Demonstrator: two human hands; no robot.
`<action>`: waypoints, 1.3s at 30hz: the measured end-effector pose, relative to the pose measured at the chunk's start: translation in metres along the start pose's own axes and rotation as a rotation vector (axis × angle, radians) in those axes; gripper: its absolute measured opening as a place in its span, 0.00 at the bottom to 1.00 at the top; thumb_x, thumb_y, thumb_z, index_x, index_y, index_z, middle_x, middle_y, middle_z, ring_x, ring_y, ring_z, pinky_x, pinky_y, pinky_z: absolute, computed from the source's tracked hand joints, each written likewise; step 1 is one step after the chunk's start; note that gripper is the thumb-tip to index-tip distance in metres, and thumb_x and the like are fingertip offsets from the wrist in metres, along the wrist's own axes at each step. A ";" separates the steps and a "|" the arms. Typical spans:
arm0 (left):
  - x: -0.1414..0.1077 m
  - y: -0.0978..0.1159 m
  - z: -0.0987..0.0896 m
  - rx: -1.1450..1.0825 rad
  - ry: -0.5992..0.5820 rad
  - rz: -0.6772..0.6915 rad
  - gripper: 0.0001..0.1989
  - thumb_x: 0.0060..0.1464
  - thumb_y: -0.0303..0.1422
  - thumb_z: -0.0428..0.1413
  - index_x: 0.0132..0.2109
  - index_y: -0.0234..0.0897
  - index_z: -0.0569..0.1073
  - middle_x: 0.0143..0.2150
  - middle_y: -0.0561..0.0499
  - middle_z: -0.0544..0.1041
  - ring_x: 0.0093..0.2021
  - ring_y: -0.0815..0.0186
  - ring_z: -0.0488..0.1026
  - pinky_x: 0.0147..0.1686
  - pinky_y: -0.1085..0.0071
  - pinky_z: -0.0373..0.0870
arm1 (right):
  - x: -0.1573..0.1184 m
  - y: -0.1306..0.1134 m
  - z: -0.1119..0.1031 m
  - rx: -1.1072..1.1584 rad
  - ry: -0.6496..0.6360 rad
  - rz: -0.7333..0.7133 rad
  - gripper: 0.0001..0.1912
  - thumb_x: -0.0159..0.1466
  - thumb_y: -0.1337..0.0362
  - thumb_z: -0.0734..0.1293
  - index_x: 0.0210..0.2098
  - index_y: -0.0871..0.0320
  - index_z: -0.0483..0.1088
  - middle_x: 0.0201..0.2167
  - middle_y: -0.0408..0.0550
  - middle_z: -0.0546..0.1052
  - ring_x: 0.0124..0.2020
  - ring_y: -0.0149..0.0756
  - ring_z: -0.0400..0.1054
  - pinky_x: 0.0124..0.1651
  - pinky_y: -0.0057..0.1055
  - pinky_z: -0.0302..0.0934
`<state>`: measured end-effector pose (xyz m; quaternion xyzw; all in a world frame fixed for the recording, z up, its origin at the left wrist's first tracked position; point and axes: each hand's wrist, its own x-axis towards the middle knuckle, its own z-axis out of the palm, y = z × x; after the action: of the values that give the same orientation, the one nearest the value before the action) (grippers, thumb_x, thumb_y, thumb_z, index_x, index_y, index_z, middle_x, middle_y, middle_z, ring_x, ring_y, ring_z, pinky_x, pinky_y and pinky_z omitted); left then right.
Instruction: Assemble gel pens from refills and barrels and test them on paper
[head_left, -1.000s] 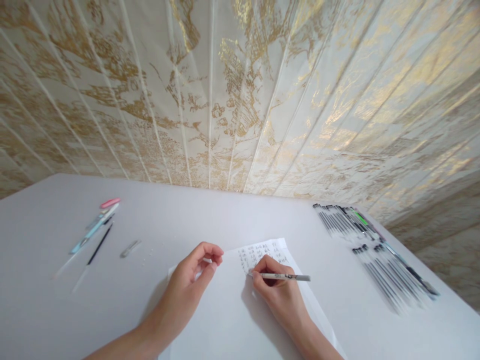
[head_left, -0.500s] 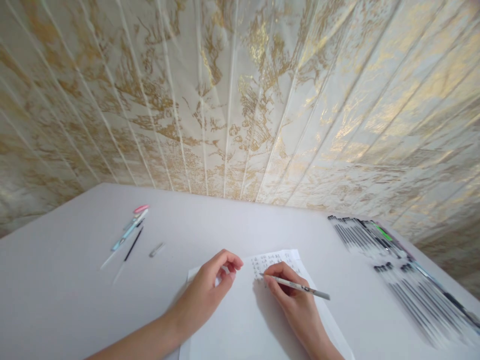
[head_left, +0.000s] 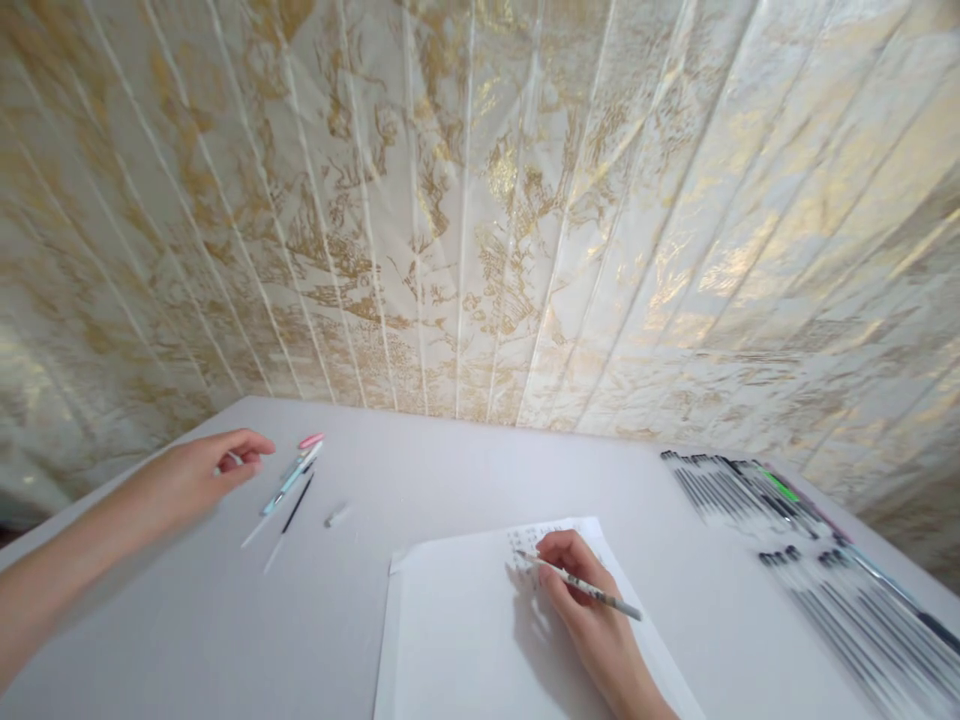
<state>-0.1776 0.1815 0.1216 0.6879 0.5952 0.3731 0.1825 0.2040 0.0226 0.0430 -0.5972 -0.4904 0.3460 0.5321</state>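
Observation:
My right hand (head_left: 589,615) grips a slim pen (head_left: 616,603) with a pale patterned barrel and a grey end. Its tip meets the white paper (head_left: 450,640) near the top, beside small rows of handwritten characters partly covered by my fingers. Off to the left, my left hand (head_left: 214,468) hovers over the table, thumb and fingers loosely bent and apart, with nothing in them. Closest to it lie a light blue pen (head_left: 286,486), a pink item (head_left: 311,440) and a thin refill with a dark section (head_left: 298,503).
A small clear and grey piece (head_left: 337,515), perhaps a cap, rests left of the paper. Many thin pens or refills (head_left: 720,490) lie in rows at the right, one with a green label (head_left: 778,484). A gold-patterned curtain (head_left: 465,250) hangs behind the white table (head_left: 187,620).
My left hand has left the paper's left side and moved far left, beside the light blue pen. My right hand stays on the paper with its pen. The view has shifted slightly.

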 end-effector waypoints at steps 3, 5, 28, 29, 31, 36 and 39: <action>-0.016 0.004 0.012 0.208 -0.103 0.061 0.06 0.47 0.36 0.56 0.31 0.41 0.77 0.27 0.57 0.77 0.28 0.64 0.69 0.32 0.75 0.64 | 0.001 0.000 0.001 0.036 0.000 0.014 0.12 0.58 0.54 0.68 0.30 0.56 0.66 0.24 0.41 0.68 0.24 0.32 0.58 0.26 0.27 0.53; -0.031 0.010 0.035 0.310 -0.168 0.137 0.08 0.52 0.37 0.53 0.33 0.42 0.76 0.33 0.54 0.78 0.33 0.61 0.72 0.35 0.72 0.65 | 0.000 -0.002 0.002 0.037 0.026 0.016 0.14 0.57 0.52 0.69 0.28 0.56 0.67 0.23 0.41 0.68 0.24 0.32 0.58 0.26 0.27 0.54; -0.126 0.107 0.150 -0.481 -0.587 0.114 0.11 0.63 0.41 0.45 0.40 0.43 0.70 0.33 0.53 0.72 0.32 0.65 0.66 0.34 0.73 0.62 | -0.010 -0.049 0.008 0.214 -0.048 0.043 0.16 0.57 0.51 0.70 0.28 0.59 0.70 0.20 0.39 0.66 0.21 0.28 0.58 0.24 0.24 0.55; -0.127 0.106 0.151 -0.494 -0.581 0.107 0.12 0.63 0.41 0.45 0.41 0.44 0.70 0.34 0.53 0.73 0.33 0.64 0.67 0.34 0.73 0.62 | -0.011 -0.049 0.008 0.200 -0.044 0.039 0.15 0.57 0.52 0.70 0.28 0.58 0.70 0.20 0.40 0.66 0.21 0.28 0.58 0.24 0.24 0.55; -0.128 0.105 0.150 -0.505 -0.596 0.100 0.11 0.63 0.41 0.45 0.42 0.44 0.70 0.35 0.53 0.73 0.36 0.63 0.68 0.37 0.72 0.62 | -0.011 -0.048 0.009 0.163 -0.033 0.024 0.14 0.58 0.53 0.70 0.27 0.58 0.71 0.20 0.40 0.66 0.23 0.29 0.59 0.25 0.24 0.55; -0.127 0.107 0.143 -0.456 -0.678 0.087 0.12 0.64 0.41 0.44 0.44 0.44 0.70 0.37 0.52 0.74 0.38 0.63 0.69 0.39 0.72 0.63 | -0.014 -0.047 0.009 0.110 -0.001 -0.033 0.14 0.59 0.53 0.69 0.27 0.57 0.71 0.22 0.41 0.67 0.24 0.30 0.59 0.26 0.25 0.56; -0.127 0.107 0.140 -0.442 -0.695 0.096 0.13 0.64 0.41 0.43 0.45 0.44 0.70 0.37 0.52 0.74 0.38 0.63 0.70 0.40 0.72 0.63 | -0.015 -0.043 0.012 0.130 -0.025 -0.011 0.14 0.59 0.54 0.69 0.26 0.58 0.71 0.21 0.41 0.68 0.24 0.30 0.60 0.26 0.25 0.56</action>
<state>-0.0033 0.0635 0.0668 0.7440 0.3709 0.2454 0.4986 0.1795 0.0095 0.0810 -0.5542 -0.4767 0.3818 0.5656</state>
